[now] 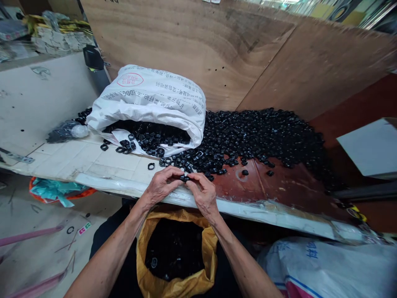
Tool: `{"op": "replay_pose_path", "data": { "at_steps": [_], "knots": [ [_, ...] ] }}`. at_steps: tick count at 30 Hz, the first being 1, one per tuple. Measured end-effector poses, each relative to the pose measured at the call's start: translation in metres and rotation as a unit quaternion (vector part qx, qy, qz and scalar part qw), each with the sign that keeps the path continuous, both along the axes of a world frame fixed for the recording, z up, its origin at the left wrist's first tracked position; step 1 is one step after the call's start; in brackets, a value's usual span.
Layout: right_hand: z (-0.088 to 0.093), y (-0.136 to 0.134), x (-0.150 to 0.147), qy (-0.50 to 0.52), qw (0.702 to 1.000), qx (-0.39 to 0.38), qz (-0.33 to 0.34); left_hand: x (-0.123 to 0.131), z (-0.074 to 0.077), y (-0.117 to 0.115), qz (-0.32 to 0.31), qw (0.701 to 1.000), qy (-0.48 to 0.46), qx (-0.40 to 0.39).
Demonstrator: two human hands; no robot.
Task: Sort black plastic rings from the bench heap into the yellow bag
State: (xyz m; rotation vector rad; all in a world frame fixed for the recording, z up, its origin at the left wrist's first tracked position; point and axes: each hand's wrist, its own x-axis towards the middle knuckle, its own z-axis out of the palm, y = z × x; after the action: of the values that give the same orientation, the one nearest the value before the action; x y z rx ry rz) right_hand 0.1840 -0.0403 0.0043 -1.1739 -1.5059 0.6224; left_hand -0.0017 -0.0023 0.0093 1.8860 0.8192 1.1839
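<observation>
My left hand (163, 183) and my right hand (203, 191) meet at the table's front edge. Their fingertips pinch a small black plastic part (184, 178) between them; its exact shape is partly hidden by the fingers. Just beyond lie loose black rings (151, 166) and a big heap of small black parts (248, 132) spreading to the right. More of them spill from the mouth of a white woven sack (149, 89) lying on its side. Below my wrists, an open yellow sack (211, 252) between my legs holds many black pieces.
A plywood board (186, 49) stands behind the heap. At left on the table lies a clear plastic bag (63, 130) with dark contents. An orange-rimmed basket (93, 191) sits below the left edge. A white printed sack (328, 265) stands at lower right, under a white box (369, 145).
</observation>
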Motion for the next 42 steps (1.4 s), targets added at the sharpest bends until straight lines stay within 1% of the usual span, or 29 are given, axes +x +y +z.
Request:
{"op": "replay_pose_path", "data": {
  "at_steps": [7, 12, 15, 19, 22, 24, 27, 28, 33, 34, 36, 37, 39, 41, 42],
  "knots": [
    [-0.002, 0.001, -0.001, -0.001, 1.0, -0.004, -0.008, 0.001, 0.003, -0.002, -0.016, 1.0, 0.01, -0.017],
    [-0.002, 0.002, -0.004, 0.003, 0.999, -0.043, -0.007, 0.001, 0.002, -0.001, -0.015, 0.999, 0.028, 0.005],
    [-0.002, 0.004, -0.005, -0.036, 0.999, -0.04, -0.009, 0.0, 0.001, 0.0, -0.02, 0.999, 0.031, 0.015],
    [-0.005, 0.007, -0.008, -0.128, 0.991, 0.004, -0.045, 0.0, 0.003, 0.0, -0.029, 0.999, 0.032, 0.022],
    [-0.006, 0.005, -0.01, -0.118, 0.99, 0.002, -0.08, 0.001, 0.005, -0.001, -0.036, 0.999, 0.033, 0.015],
    [-0.004, 0.001, -0.01, -0.098, 0.993, 0.011, -0.065, 0.002, 0.005, -0.001, -0.03, 0.999, 0.029, 0.004],
    [-0.001, -0.003, -0.008, -0.096, 0.995, 0.034, -0.004, 0.002, 0.004, -0.002, -0.011, 1.0, 0.016, -0.011],
    [-0.001, -0.003, -0.008, -0.101, 0.994, 0.034, -0.001, 0.001, 0.004, -0.002, -0.01, 1.0, 0.016, -0.012],
    [-0.004, -0.003, -0.01, -0.17, 0.984, 0.016, -0.047, 0.0, 0.002, -0.003, -0.02, 0.999, 0.02, -0.015],
    [-0.005, -0.003, -0.01, -0.175, 0.983, 0.016, -0.056, 0.0, 0.002, -0.003, -0.013, 1.0, 0.018, -0.016],
    [-0.004, -0.004, -0.01, -0.149, 0.986, 0.016, -0.07, 0.001, 0.001, -0.003, 0.004, 1.0, 0.012, -0.014],
    [-0.003, -0.004, -0.009, -0.127, 0.989, 0.015, -0.068, 0.001, 0.001, -0.002, 0.013, 1.0, 0.01, -0.011],
    [0.0, -0.004, -0.007, -0.103, 0.994, 0.011, -0.035, 0.0, -0.001, -0.001, 0.028, 1.0, 0.007, -0.009],
    [0.003, -0.004, -0.006, -0.114, 0.993, 0.011, -0.007, 0.0, -0.003, -0.001, 0.037, 0.999, 0.006, -0.01],
    [0.004, -0.004, -0.005, -0.119, 0.993, 0.012, -0.01, 0.0, -0.003, 0.0, 0.039, 0.999, 0.007, -0.011]
  ]
}}
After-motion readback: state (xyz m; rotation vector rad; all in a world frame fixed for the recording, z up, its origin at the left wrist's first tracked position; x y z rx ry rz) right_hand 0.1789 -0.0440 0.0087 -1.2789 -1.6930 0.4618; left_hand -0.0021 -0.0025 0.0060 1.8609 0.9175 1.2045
